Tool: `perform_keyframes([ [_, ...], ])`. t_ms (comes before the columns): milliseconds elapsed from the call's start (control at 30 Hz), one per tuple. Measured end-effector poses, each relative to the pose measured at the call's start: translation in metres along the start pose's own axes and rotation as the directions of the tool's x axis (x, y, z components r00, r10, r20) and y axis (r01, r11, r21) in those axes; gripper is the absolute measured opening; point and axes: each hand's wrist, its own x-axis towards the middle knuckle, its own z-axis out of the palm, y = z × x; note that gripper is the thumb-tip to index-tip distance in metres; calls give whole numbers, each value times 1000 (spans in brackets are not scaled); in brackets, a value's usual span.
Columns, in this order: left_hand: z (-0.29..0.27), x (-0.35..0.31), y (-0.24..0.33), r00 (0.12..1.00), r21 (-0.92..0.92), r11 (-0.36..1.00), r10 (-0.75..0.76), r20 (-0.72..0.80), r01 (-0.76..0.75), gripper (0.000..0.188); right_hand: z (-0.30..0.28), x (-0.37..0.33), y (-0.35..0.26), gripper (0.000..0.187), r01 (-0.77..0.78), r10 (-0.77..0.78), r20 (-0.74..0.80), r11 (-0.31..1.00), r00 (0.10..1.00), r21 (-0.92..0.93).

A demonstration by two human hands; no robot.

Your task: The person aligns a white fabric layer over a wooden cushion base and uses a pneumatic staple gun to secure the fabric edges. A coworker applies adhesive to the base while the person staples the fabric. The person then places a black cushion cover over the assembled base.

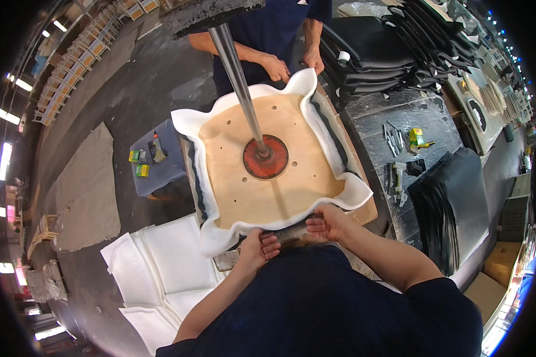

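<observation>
A square plywood seat board [250, 202] with several small holes lies face up in front of me. White foam padding [354, 189] curls up around its edges, with its corners sticking out. Strips of a black cover [289, 231] show outside the foam. A red round disc [265, 156] on a slanting metal rod [235, 71] rests on the board's middle. At the near edge, my left hand [258, 247] and my right hand [329, 222] are closed, fingers curled on the black cover, a short gap between them. Another person's hands [295, 65] hold the far edge near the far right corner.
Black covers [369, 47] are piled at the far right. A table on the right carries hand tools [394, 140], a yellow-green box [417, 139] and stacked black sheets [449, 202]. White foam sheets [173, 256] lie at lower left. A small blue-grey stand [161, 157] holds a tool and boxes.
</observation>
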Motion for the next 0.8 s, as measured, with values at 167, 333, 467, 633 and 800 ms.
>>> perform_keyframes([
  [167, 19, 7, 17, 995, 109, 990, -87, -52, 92, 63, 19, 9, -12, 43, -140, 146, 25, 975, 989, -171],
  [333, 15, 15, 10, 999, 162, 986, 32, -35, -25, 66, 28, 10, -9, 48, -44, 45, 0, 969, 999, -243],
  [467, 7, 10, -2, 975, 236, 947, 219, 31, -220, 67, 10, 7, 5, 47, 112, -106, 38, 962, 994, -248],
  [633, 5, 8, -14, 949, 188, 931, 311, 47, -314, 71, 2, -1, 22, 46, 362, -355, 75, 896, 932, -259],
  [800, 3, 8, -17, 914, 226, 886, 396, 86, -405, 69, 0, -3, 30, 47, 440, -433, 88, 854, 897, -278],
])
